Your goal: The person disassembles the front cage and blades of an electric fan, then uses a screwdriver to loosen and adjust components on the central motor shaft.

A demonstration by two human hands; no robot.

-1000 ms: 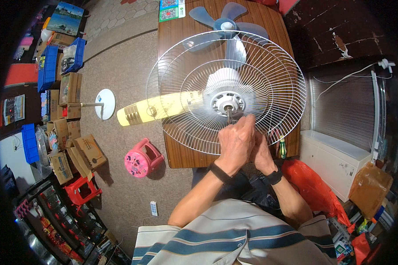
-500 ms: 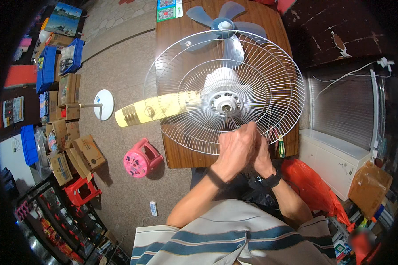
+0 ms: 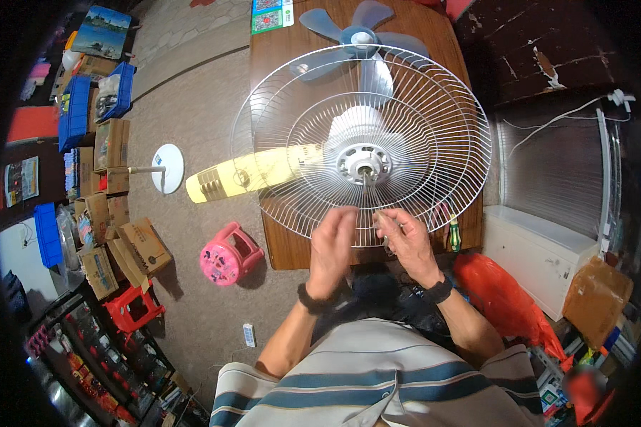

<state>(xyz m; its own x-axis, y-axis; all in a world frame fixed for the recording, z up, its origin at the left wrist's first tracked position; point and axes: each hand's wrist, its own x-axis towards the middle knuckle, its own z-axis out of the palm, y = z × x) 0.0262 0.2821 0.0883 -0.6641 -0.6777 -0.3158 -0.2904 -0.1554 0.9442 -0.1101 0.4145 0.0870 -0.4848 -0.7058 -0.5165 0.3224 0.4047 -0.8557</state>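
Note:
A white wire fan guard lies over the rear part of a fan, whose motor hub and metal shaft show at the middle. The fan's yellow neck stretches left past the table edge. My left hand hovers by the guard's near rim, its fingers smeared by motion. Just right of it, my right hand is closed in a pinch of thumb and forefinger; a small thing seems to be between them, too small to name. Beyond the guard rests a blue-grey fan blade with several wings.
A screwdriver with a green handle lies near the right edge of the brown wooden table. A pink stool, a white round-based stand and cardboard boxes are on the left. At right are a white cabinet and red plastic bag.
My hands were together near the fan shaft; now they are apart and closer to me. My left hand has moved left and down. The guard has barely shifted.

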